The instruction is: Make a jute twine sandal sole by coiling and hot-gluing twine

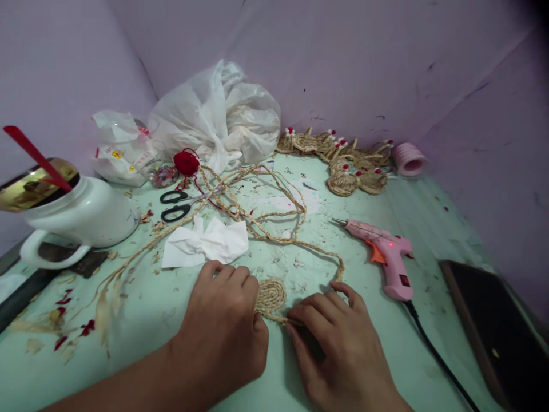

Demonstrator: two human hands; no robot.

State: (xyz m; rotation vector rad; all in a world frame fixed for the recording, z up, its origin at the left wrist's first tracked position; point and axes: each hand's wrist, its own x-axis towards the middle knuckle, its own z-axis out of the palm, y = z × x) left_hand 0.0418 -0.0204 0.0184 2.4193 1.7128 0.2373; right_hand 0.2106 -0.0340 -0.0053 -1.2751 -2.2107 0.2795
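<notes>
Straw-coloured coil (273,294) sits between both hands. Left hand (227,320) curled at its edge, grip hidden, can't tell; right hand (338,343) pinches braid (341,268). Risks: overpulling right could loosen coil; slack could snag scissors (187,209) beyond left hand.

A white mug (100,212) sits left of a bulging plastic bag (214,117).

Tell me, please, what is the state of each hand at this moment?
Left hand: closed at the braided coil, seemingly holding its edge; grip partly hidden.
Right hand: closed, pinching the cord beside the braided coil.
</notes>
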